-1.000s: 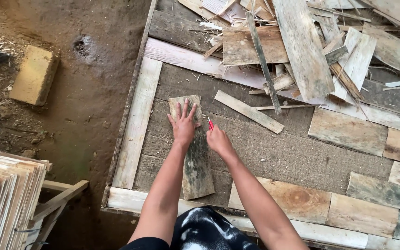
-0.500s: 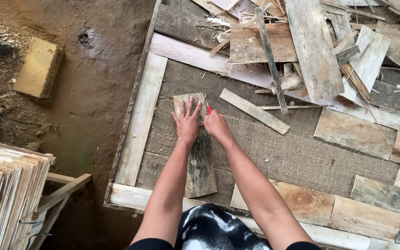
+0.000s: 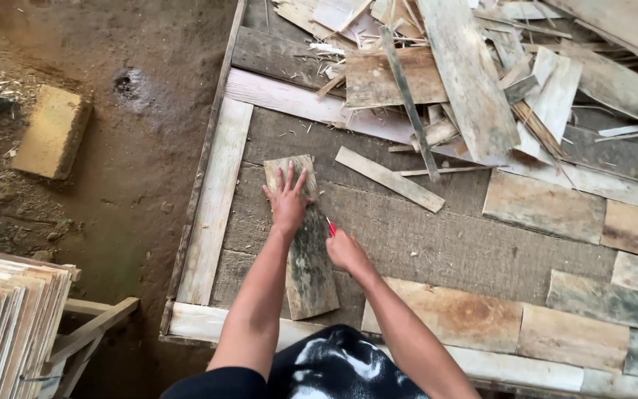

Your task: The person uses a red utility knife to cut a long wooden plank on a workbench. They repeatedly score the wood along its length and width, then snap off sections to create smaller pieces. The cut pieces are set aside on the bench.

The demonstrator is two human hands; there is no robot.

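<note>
A weathered grey plank (image 3: 309,266) lies lengthwise on the burlap-covered panel (image 3: 422,236). My left hand (image 3: 288,199) presses flat on the plank's upper part, fingers spread. My right hand (image 3: 345,250) is closed around a red pencil (image 3: 331,226) whose tip rests against the plank's right edge, about halfway along it. Pale boards (image 3: 214,199) frame the panel on the left and along the near edge.
A heap of scrap boards and slats (image 3: 467,81) covers the far right of the panel. A loose slat (image 3: 389,178) lies near the plank. Fitted planks (image 3: 555,325) line the right side. A brick (image 3: 52,131) lies on the dirt floor; stacked thin boards (image 3: 5,325) stand at left.
My right hand has slid down along the plank's right edge toward me, from near its top to its middle. My left hand stays pressed on the plank.
</note>
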